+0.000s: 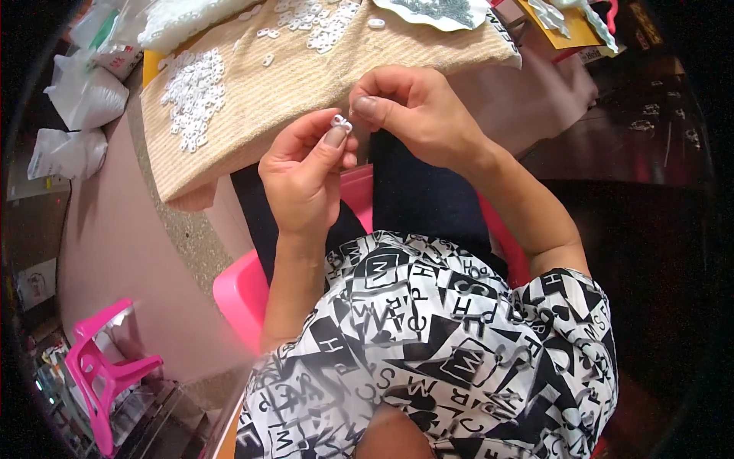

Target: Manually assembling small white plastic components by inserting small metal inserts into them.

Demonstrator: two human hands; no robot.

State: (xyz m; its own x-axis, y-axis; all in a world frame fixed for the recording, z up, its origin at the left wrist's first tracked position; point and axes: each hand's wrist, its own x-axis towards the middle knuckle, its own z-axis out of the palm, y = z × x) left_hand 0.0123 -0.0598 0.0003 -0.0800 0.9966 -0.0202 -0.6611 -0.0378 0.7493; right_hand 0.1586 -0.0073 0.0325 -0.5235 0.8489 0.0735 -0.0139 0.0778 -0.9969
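Between the thumb and fingers of my left hand (302, 180) is a small white plastic piece (341, 122) with two holes. Just to its right, my right hand (420, 115) has thumb and forefinger pinched together. Whatever sits in that pinch is too small to make out. Both hands are raised over my lap at the near edge of a beige ribbed cloth (267, 92). A heap of similar white pieces (193, 99) lies on the cloth's left part, and another pile (325, 27) lies farther back. Beyond it, a white plate (459, 23) holds many small grey metal bits.
White plastic bags (88, 92) stand at the far left, and a large clear bag of white pieces (183, 19) lies at the back. A pink stool (103, 375) is at the lower left. Pink seat plastic (241, 294) shows beneath me. A yellow box (562, 30) stands at the back right.
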